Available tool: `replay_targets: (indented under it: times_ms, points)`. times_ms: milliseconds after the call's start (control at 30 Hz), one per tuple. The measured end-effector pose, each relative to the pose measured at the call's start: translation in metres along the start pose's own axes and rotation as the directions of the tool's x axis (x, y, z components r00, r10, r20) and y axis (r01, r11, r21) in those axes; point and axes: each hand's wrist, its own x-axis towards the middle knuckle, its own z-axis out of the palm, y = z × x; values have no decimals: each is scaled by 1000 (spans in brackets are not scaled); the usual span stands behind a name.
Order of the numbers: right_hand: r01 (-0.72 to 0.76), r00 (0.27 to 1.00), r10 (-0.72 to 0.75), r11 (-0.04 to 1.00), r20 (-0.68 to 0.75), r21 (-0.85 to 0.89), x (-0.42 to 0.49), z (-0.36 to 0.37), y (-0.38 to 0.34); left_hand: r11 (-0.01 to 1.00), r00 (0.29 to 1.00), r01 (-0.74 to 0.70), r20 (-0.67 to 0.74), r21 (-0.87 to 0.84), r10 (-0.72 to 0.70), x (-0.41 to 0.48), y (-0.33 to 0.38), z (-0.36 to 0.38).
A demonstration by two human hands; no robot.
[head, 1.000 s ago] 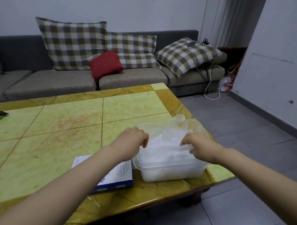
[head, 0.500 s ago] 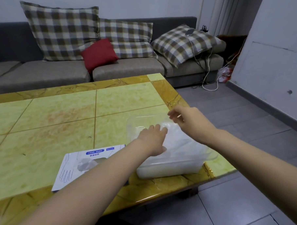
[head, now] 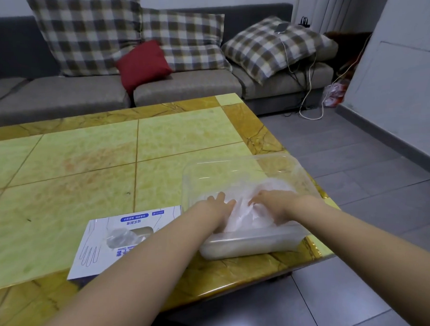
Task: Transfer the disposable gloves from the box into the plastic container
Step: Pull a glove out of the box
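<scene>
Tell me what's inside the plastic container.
A crumpled heap of clear gloves, with the left hand and right hand resting on it. The plastic container floor under the heap is covered.

A table (head: 85, 156) of yellow-green marbled tiles with an amber border fills the foreground. Behind it stands a grey sofa (head: 58, 95). Three checked cushions lean on its back: a large one (head: 87, 33) at the left, a second (head: 186, 38) beside it, and a third (head: 268, 44) tilted at the right end. A red cushion (head: 143, 61) rests in front of the first two. A phone (head: 282, 27) lies on the third cushion, and a white cable (head: 313, 119) loops down onto the grey tiled floor (head: 356, 156). A plastic bag (head: 334, 94) sits by the sofa's end, near the wall (head: 402, 68).
</scene>
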Motion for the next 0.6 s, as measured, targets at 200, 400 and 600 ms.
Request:
replay_targets:
  times_ms: [200, 400, 600]
  points:
    - [-7, 1000, 5, 996, 16, 89, -15, -16, -7, 999, 999, -28, 15, -34, 29, -5, -5, -12]
    - [-78, 948, 77, 997, -310, 9, -56, -58, -40, 992, 916, -74, -400, -102, 27, -38, -26, -36]
    - [239, 719, -64, 958, -692, 160, -65, -61, -109, 962, 686, 2, -699, -274, -200, -82, -79, -16]
